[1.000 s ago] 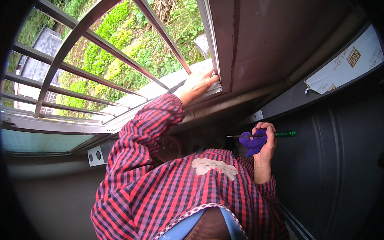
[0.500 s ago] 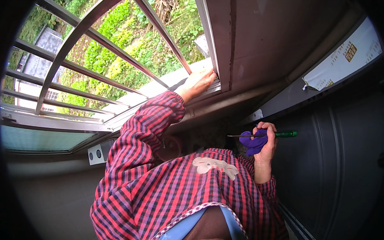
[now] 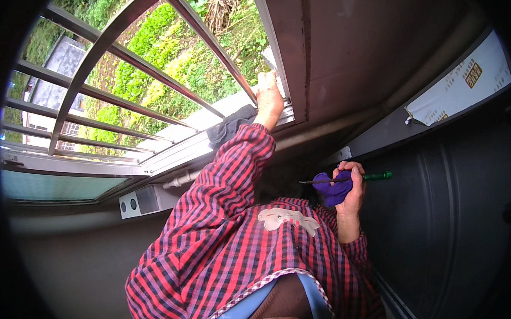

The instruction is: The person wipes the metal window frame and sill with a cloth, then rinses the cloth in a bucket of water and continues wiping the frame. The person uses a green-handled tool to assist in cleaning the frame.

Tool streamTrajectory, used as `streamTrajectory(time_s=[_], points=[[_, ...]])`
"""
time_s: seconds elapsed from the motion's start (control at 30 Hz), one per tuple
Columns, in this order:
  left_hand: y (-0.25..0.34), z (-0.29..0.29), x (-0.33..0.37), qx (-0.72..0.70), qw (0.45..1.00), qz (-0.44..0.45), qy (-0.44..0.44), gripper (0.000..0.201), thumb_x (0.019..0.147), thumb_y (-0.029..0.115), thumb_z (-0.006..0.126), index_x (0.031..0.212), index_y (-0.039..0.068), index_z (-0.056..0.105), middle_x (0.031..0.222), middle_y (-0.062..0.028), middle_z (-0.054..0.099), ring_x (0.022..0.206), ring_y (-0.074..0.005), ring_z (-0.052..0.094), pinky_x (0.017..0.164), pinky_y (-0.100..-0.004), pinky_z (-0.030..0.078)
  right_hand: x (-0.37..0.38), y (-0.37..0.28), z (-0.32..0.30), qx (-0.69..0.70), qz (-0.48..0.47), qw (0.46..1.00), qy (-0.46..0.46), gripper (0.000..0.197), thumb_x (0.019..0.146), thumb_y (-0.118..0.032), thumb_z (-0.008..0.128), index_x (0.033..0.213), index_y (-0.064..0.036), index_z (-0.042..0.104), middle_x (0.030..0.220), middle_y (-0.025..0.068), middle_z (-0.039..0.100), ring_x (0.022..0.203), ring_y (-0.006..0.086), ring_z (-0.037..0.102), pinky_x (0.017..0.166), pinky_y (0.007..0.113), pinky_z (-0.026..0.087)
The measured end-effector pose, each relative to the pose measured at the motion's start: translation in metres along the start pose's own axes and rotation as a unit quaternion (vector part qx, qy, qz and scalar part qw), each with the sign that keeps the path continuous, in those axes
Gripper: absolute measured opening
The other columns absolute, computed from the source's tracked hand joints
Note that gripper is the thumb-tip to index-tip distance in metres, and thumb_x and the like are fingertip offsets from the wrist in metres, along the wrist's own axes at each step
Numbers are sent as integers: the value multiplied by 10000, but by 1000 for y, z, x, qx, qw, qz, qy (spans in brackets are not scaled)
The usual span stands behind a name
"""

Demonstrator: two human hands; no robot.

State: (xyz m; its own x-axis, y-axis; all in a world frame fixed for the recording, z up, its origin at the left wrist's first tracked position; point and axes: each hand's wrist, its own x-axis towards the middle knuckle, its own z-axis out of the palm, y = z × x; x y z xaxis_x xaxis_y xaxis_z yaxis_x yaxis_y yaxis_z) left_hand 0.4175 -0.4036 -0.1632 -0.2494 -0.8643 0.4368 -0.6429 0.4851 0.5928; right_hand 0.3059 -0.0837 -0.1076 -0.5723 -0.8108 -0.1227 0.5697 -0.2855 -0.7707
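Note:
My left hand reaches out to the window sill, beside the lower end of a metal bar. Its fingers curl down at the frame's corner, and their tips are hidden. A dark grey cloth lies on the sill against that wrist. In front of my body on the right, my right hand is closed around a screwdriver with a green handle, its thin shaft pointing left. The same hand also grips a bunched purple cloth.
Metal window bars run across the opening, with a green garden outside. A white pipe and a pale box with round holes sit below the sill. At right stands a dark panel beneath a ledge with torn printed white film.
My left hand has turned and shifted slightly left and outward at the sill corner. Its forearm has swung right, bringing the grey cloth and the pipe into view. My right hand barely moved.

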Motion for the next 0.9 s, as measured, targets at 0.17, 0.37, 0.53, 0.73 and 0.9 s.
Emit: streamTrajectory(time_s=[0.17, 0.37, 0.53, 0.73, 0.9], points=[[-29, 8, 3, 11, 987, -2, -159, 515, 1007, -22, 445, 1520, -57, 419, 1552, -343, 416, 1412, -485, 471, 1180, -481, 405, -1, 0, -3, -5, -17, 1000, -2, 224, 1060, -303, 580, 1064, -80, 595, 1057, 87, 609, 840, 199, 592, 661, 303, 510], [5, -61, -65, -104, 971, -27, -215, 417, 1039, 81, 477, 1395, -136, 495, 1410, -367, 525, 1349, -485, 511, 1155, -472, 415, 5, 2, -10, 15, -18, 1000, 10, 233, 1045, -281, 601, 1039, -48, 610, 1041, 119, 621, 811, 211, 603, 681, 331, 517], [29, -71, -72, 209, 922, 163, -281, 519, 912, -15, 544, 1409, -149, 476, 1349, -367, 557, 1302, -465, 533, 1171, -465, 398, 8, 1, 0, 8, 18, 1000, 8, 225, 1043, -272, 601, 1032, -48, 614, 1036, 124, 623, 819, 210, 611, 688, 331, 529], [29, -45, -42, -35, 997, 72, -18, 409, 793, -96, 533, 1199, -112, 571, 1161, -328, 556, 1104, -458, 545, 998, -508, 459, 8, 1, 9, -5, 37, 999, -25, 215, 1042, -261, 606, 1037, -46, 622, 1033, 126, 633, 839, 219, 626, 697, 326, 536], [22, -51, -51, 16, 979, 30, -203, 430, 814, -108, 521, 1245, -122, 526, 1170, -335, 556, 1101, -499, 562, 991, -525, 471, 13, 1, 5, 12, 24, 1000, -1, 222, 1047, -264, 603, 1039, -43, 619, 1030, 126, 636, 833, 215, 621, 709, 330, 531]])
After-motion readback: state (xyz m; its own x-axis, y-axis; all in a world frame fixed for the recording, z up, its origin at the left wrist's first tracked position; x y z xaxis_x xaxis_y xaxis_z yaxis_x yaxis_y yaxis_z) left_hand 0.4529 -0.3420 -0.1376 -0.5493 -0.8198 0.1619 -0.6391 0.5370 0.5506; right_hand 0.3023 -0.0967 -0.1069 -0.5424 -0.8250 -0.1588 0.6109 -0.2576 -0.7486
